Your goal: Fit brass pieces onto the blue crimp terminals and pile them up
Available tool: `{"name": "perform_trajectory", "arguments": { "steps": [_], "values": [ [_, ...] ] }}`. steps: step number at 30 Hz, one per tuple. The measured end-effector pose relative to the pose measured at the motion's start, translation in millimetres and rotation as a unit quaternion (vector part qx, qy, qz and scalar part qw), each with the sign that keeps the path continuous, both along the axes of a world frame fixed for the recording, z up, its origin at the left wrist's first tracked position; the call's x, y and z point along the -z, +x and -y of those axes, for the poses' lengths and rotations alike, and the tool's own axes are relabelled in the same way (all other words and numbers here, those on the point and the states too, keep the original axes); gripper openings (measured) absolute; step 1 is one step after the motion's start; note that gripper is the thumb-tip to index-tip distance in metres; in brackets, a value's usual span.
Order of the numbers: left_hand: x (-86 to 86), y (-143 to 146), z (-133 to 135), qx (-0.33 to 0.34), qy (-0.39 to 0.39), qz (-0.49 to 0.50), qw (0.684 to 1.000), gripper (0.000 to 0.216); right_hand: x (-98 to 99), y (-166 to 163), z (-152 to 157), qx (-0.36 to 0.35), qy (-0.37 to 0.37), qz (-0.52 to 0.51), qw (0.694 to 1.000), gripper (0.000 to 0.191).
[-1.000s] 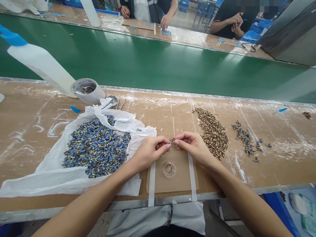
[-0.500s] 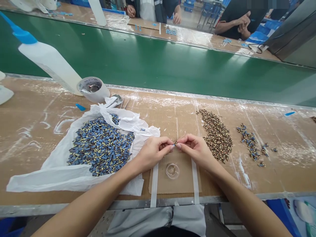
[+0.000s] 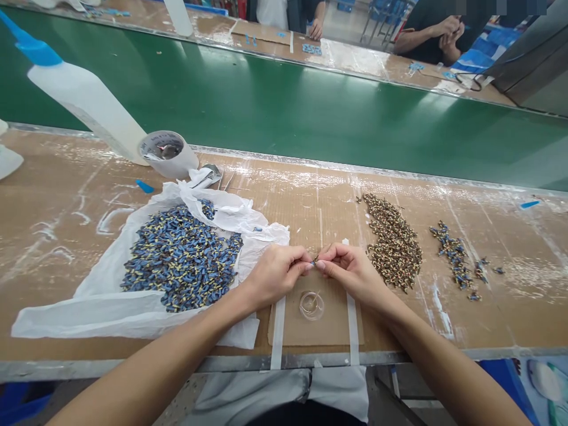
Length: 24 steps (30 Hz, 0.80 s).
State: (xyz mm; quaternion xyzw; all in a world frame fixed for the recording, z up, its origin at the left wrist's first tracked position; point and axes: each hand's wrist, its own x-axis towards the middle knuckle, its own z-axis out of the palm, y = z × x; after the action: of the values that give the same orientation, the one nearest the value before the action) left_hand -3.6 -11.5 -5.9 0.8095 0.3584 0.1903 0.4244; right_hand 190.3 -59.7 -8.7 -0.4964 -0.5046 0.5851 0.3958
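My left hand [image 3: 280, 271] and my right hand [image 3: 348, 267] meet fingertip to fingertip over the cardboard. Both pinch one tiny blue and dark part [image 3: 315, 261], mostly covered by the fingers. Just below them stands a small clear round dish [image 3: 311, 306] on a taped cardboard piece [image 3: 319, 337]. To the left, a heap of small blue, yellow and dark parts [image 3: 177, 257] lies on crumpled white paper [image 3: 97, 296]. Right of my right hand is a pile of tiny brown and gold parts [image 3: 393, 245]. Farther right, blue and dark pieces [image 3: 453, 254] lie in a loose cluster.
A white bottle with a blue nozzle [image 3: 89, 103] leans beside a tape roll [image 3: 166, 154] holding small items. Tweezers [image 3: 228, 180] lie behind the paper. A green strip [image 3: 288, 100] separates this bench from another, where people's hands [image 3: 448, 32] are at work.
The view has shifted slightly. My hands stay together on the tiny part, with only small finger movement. Across the bench, one person's hand has left the view.
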Motion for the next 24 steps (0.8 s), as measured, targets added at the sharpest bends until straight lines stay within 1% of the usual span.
{"name": "perform_trajectory", "arguments": {
  "steps": [8,11,13,16,20,22,24],
  "values": [
    [-2.3,1,5,-0.002,0.064,-0.034,0.997,0.014,2.3,-5,2,-0.002,0.028,0.009,1.0,0.014],
    [-3.0,1,8,0.002,0.097,-0.036,0.995,0.013,3.0,-4,1,-0.018,0.025,0.011,0.999,0.013],
    [-4.2,1,10,0.006,0.103,-0.034,0.994,0.013,2.9,-3,1,-0.031,0.028,0.016,0.999,0.014],
    [-7.6,1,10,0.013,0.071,-0.027,0.997,0.015,1.5,-2,1,-0.048,0.036,0.03,0.998,0.015],
    [-10.9,1,9,0.016,0.02,-0.013,1.0,0.015,-1.8,-1,1,-0.068,0.026,0.036,0.997,0.017],
    [-10.6,1,8,0.012,0.014,-0.008,1.0,0.016,-2.3,-1,0,-0.057,0.021,0.034,0.998,0.018],
    [-9.8,2,6,0.007,0.007,-0.001,1.0,0.017,-1.5,-1,-1,-0.03,0.017,0.03,0.999,0.019]
  ]
}}
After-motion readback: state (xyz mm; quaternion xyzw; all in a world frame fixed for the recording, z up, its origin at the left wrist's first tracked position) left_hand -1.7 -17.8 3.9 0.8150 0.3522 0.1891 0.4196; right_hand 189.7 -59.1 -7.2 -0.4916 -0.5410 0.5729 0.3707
